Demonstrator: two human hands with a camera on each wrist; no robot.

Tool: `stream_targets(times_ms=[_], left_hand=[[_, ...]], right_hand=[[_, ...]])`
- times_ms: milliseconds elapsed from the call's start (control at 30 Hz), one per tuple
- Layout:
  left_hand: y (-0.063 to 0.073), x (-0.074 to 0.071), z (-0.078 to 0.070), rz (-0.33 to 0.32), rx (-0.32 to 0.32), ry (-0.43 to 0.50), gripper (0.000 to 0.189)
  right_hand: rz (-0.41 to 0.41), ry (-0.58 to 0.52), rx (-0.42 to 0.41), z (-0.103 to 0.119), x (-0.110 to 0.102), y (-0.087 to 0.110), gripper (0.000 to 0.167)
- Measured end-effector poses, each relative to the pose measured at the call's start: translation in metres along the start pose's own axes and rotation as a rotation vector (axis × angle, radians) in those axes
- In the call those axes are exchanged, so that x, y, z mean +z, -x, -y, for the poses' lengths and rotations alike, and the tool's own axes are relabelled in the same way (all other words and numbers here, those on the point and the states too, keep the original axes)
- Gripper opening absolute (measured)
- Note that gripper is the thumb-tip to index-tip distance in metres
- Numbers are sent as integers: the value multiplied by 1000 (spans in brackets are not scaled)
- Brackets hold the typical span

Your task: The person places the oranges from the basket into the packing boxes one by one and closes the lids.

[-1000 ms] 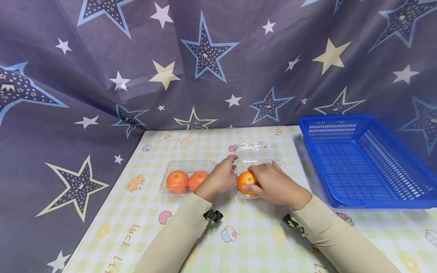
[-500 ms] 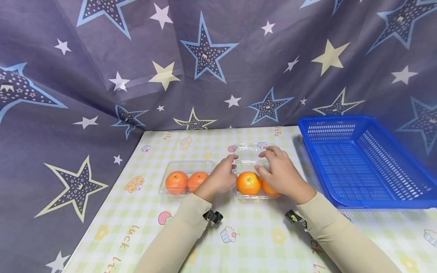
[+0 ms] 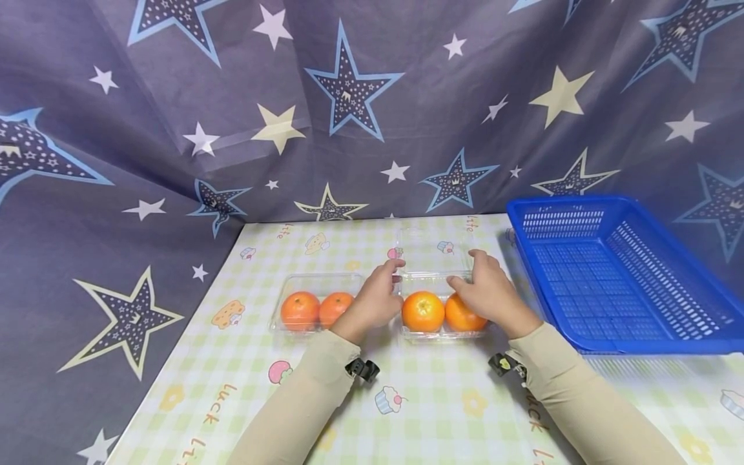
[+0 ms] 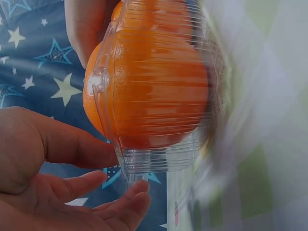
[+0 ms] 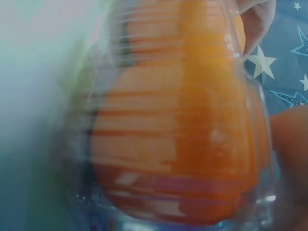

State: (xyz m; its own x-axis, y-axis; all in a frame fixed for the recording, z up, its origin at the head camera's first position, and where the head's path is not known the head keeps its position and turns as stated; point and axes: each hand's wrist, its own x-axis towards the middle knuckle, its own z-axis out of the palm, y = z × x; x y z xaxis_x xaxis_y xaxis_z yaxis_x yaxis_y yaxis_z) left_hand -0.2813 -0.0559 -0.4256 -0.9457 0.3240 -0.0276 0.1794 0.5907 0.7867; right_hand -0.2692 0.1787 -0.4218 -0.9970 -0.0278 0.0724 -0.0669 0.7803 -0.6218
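Two oranges (image 3: pixel 423 311) sit side by side in a clear plastic clamshell box (image 3: pixel 430 336), whose transparent lid (image 3: pixel 433 248) is folded back behind it. My left hand (image 3: pixel 376 297) is at the box's back left corner; in the left wrist view its thumb touches the rim and loosely bent fingertips show at the corner. On the other side, my right hand (image 3: pixel 491 290) has its fingers by the lid's right edge, with the thumb just above the right-hand orange (image 3: pixel 463 314). In the right wrist view that hand is mostly out of frame.
Left of my left hand stands a second clear box (image 3: pixel 316 279) with two oranges (image 3: pixel 300 311) in it, partly covered by my wrist. A large blue plastic basket (image 3: pixel 593 345) stands at the right. A star-patterned curtain (image 3: pixel 349 161) hangs behind the checked tablecloth (image 3: pixel 430 413).
My right hand has let go of an orange in the box and moved to the lid's right edge. The lid's far edge appears higher. My left hand has stayed in place.
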Motion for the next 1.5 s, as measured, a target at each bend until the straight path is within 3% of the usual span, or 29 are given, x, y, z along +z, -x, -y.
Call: stream_targets(times_ms=[533,900,1500], left_hand=[[-2,-1,-3,-81,22,69,73],[4,-4,-10,-117,53,76,72],[12,-17,-25,-184,102,128,76]], right_hand=[[-72,-98,-23,2,-7,-1,81],[-116,-152,15,6,-12,2,92],[-90,-167,28,14,-27,6,93]])
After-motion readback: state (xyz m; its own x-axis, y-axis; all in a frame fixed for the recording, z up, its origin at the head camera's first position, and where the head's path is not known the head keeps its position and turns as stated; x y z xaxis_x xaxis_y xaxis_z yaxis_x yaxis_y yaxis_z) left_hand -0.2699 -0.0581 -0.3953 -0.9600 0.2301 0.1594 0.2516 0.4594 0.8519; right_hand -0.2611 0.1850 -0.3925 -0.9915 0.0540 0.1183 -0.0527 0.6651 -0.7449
